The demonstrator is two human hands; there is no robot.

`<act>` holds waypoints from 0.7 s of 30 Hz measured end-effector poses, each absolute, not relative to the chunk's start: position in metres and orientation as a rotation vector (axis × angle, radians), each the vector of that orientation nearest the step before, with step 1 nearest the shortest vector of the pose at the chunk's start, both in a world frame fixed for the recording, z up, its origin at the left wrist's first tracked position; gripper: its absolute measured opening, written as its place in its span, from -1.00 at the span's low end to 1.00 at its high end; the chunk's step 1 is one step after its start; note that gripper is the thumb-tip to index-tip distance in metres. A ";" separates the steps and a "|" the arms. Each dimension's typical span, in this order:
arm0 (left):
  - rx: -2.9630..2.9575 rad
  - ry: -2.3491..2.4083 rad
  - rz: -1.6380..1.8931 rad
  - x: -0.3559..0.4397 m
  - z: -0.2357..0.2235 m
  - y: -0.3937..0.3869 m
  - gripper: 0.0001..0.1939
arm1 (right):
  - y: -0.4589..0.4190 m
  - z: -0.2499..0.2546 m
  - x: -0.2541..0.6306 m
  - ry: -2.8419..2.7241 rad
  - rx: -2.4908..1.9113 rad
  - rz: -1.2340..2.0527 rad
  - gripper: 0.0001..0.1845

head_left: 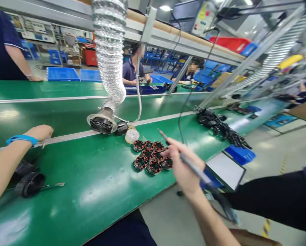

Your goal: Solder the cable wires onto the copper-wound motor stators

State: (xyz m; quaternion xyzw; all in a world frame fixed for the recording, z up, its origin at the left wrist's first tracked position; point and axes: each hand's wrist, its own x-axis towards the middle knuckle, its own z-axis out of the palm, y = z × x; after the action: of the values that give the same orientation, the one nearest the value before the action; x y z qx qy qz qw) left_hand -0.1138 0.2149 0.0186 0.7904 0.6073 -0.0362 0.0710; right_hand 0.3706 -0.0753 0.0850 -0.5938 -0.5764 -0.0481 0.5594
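Observation:
My right hand (185,167) is closed around the grey handle of a soldering iron (194,167), whose thin tip points up and left. Just beyond the fingers, several round motor stators (154,166) with copper-red windings stand in a cluster on the green bench (104,191). At the left, my left hand (41,132), with a blue band at the wrist, is curled over the metal rail; its fingertips are hidden. Below that forearm lies a black round housing (31,184) with thin wires sticking out to the right.
A fume hose (109,51) hangs down to a hood (103,121) above the rail. Beside it sits a translucent round container (132,136). Bundled black cables (219,128) lie at the right. Co-workers sit and stand across the line, near blue trays (63,74).

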 end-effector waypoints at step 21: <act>2.065 1.902 0.688 -0.095 0.045 0.183 -0.60 | -0.090 -0.078 0.375 -1.941 -1.504 -0.155 -0.39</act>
State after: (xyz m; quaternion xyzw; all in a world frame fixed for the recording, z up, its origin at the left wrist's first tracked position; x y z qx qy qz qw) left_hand -0.0952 0.1834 0.0452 0.7087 0.6529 0.2363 0.1252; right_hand 0.3751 -0.0904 -0.0782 -0.5761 -0.7435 -0.0594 0.3344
